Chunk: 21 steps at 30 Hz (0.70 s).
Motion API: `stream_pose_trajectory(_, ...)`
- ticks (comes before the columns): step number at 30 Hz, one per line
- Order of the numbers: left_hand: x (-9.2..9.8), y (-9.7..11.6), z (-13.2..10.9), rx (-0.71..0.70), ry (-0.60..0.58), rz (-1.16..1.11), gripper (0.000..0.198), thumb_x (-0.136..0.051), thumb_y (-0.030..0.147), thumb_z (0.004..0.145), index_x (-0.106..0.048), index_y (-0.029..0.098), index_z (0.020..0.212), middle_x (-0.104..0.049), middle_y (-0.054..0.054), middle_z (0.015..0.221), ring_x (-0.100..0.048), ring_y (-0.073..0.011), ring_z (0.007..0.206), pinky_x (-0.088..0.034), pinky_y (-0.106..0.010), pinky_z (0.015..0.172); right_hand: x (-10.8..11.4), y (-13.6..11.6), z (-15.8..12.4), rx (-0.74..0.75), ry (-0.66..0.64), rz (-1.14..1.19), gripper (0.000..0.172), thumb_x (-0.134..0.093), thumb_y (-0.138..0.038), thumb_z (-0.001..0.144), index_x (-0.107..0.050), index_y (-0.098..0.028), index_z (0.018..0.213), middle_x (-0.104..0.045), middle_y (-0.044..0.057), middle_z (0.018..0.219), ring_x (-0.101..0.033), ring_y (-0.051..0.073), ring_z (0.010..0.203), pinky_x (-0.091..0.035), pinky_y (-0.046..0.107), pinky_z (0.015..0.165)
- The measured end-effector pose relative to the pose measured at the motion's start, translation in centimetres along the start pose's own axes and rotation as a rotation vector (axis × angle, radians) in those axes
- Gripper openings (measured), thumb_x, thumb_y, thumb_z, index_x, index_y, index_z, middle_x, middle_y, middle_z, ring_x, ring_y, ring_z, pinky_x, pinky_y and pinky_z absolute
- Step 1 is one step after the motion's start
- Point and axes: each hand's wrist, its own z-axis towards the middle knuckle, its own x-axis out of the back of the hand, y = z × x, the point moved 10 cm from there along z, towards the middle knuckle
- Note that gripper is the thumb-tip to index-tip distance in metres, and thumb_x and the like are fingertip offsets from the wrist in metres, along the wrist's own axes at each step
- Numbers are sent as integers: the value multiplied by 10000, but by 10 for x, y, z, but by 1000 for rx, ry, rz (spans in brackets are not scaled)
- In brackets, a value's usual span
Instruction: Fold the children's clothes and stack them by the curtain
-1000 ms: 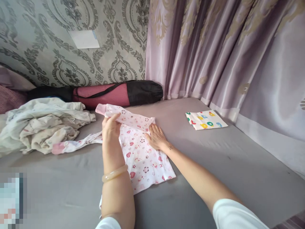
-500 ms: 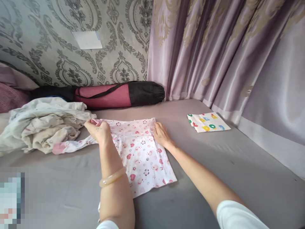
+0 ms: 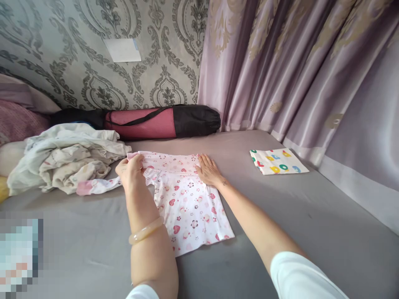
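A small white long-sleeved shirt (image 3: 187, 203), printed with red hearts and flowers, lies spread on the grey bed sheet. One sleeve is laid across its upper part, with pink fabric at the left end. My left hand (image 3: 130, 168) is closed on that end, fingers pinching the cloth. The other sleeve (image 3: 102, 186), tipped with a pink cuff, stretches out to the left, partly behind my left wrist. At the shirt's upper right edge, my right hand (image 3: 209, 169) rests flat with its fingers extended on the fabric.
A crumpled heap of pale clothes (image 3: 71, 153) lies to the left. Along the patterned wall is a pink roll in a black bag (image 3: 143, 122). A folded cloth with colourful prints (image 3: 277, 162) sits at right, near the purple curtain (image 3: 264, 66). A blurred-out object (image 3: 17, 257) occupies the lower left.
My left hand has brought the pink sleeve end down flatter beside the shirt top. My right hand's fingers have flattened out on the cloth. The view has shifted slightly left.
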Motion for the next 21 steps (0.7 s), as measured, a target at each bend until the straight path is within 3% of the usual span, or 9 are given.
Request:
stream_pose_trajectory(3, -1, 0, -3, 34, 4, -16, 175, -682, 166, 554, -564, 145, 682, -476, 33, 549, -486, -124, 534, -467, -265, 493, 8, -3, -1, -17, -27, 43, 681, -108, -481, 985, -147, -95, 1545, -66, 100, 1621, -22, 218, 1491, -41, 434, 1192)
stream_pose_trajectory(7, -1, -7, 10, -32, 43, 53, 147, -668, 201, 586, -564, 150, 677, -438, 44, 553, -451, -114, 526, -457, -269, 523, 27, -32, -7, 90, 109, 2, 676, -129, -465, 989, -133, -80, 1544, -26, 103, 1620, 16, 208, 1491, 6, 426, 1194)
stream_pose_trajectory(10, -2, -13, 21, -123, 56, 67, 128, -611, 207, 607, -589, 162, 726, -410, 56, 559, -427, -109, 532, -446, -254, 544, 14, -55, -12, 199, 75, -44, 647, -161, -448, 992, -188, -101, 1538, -90, 97, 1618, -26, 205, 1491, 1, 414, 1196)
stream_pose_trajectory(14, 2, -25, 27, -128, 106, 43, 166, -573, 213, 599, -601, 158, 753, -403, 58, 568, -444, -122, 560, -450, -259, 589, -13, -56, -12, 196, -87, -61, 620, -184, -433, 991, -294, -108, 1508, -188, 105, 1603, -111, 230, 1484, -32, 433, 1196)
stream_pose_trajectory(18, 6, -37, 30, -76, 170, -19, 183, -547, 199, 602, -592, 165, 776, -424, 58, 595, -472, -119, 583, -462, -241, 614, -10, -53, -12, 209, -76, -48, 598, -223, -430, 988, -315, -135, 1500, -204, 113, 1598, -127, 240, 1481, -65, 457, 1192)
stream_pose_trajectory(21, -1, -40, 36, -90, 113, 51, 248, -507, 224, 665, -600, 161, 886, -446, 52, 605, -492, -125, 586, -474, -247, 599, 1, -62, -13, 247, -19, -57, 533, -307, -392, 980, -405, -155, 1447, -288, 145, 1564, -200, 276, 1455, -132, 505, 1169)
